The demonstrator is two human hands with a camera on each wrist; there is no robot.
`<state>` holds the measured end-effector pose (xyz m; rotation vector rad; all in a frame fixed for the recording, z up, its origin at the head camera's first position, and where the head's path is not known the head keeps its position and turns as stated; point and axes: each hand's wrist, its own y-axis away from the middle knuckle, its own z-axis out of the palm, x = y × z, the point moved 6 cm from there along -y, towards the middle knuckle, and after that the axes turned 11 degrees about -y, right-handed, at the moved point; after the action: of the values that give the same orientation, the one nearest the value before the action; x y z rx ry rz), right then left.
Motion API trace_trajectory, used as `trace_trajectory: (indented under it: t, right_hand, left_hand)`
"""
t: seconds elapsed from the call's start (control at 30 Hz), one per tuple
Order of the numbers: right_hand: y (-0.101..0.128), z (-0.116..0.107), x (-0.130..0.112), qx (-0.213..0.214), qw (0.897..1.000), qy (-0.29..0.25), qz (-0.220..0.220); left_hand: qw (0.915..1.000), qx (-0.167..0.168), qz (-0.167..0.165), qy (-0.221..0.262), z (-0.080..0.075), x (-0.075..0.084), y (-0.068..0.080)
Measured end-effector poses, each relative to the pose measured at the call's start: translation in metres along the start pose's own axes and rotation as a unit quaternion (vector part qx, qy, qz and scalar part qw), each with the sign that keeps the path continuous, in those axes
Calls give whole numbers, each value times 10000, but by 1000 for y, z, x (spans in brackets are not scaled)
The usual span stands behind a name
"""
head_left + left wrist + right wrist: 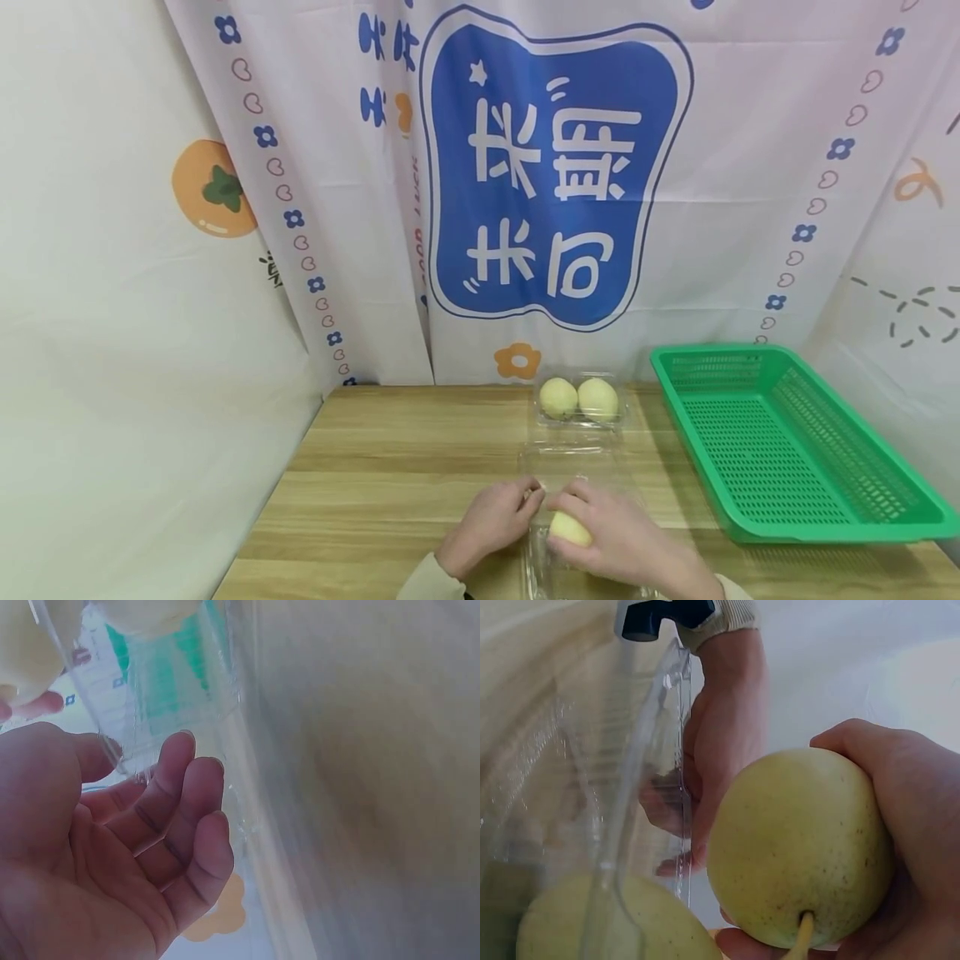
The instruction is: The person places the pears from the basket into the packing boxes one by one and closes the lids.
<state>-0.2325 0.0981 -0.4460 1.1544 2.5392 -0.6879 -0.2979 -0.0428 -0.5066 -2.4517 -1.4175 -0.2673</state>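
My right hand grips a pale yellow-green pear, its stem pointing down in the right wrist view. The pear is over an open clear plastic clamshell box; its lid lies folded back toward the far side. A second pear sits inside the box, hidden under my right hand in the head view. At the box's left edge my left hand pinches the rim between thumb and fingers, the other fingers loosely curled.
Behind the lid, another clear box stands with two pears in it. A green plastic basket sits at the right of the wooden table. Printed cloth hangs along the table's back edge.
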Motion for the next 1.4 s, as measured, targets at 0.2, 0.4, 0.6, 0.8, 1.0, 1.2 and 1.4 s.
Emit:
trace_trajectory:
  t: [0.2, 0.4, 0.6, 0.8, 1.0, 1.2, 1.4]
  right_hand:
    - [1, 10, -5, -119, 9999, 112, -3]
    - [0, 20, -11, -144, 9992, 384, -28]
    - [0, 26, -23, 171, 9907, 1203, -611]
    - [1, 33, -29, 667, 9756, 1858, -964]
    - [2, 44, -22, 367, 9768, 1926, -866]
    - [2, 51, -16, 240, 9778, 1936, -771]
    - [2, 54, -14, 316, 9767, 1941, -864]
  left_hand:
    - [9998, -118, -110, 115, -2, -6, -2]
    - [9999, -38, -109, 75, -5, -11, -3]
    - [9998, -73, -164, 80, -5, -13, -2]
    - [9997, -96, -171, 146, -7, -13, -2]
    - [9996, -146, -125, 183, -8, -10, -2]
    - [9994, -175, -159, 266, -5, -9, -1]
    - [9995, -133, -139, 252, -4, -9, -2]
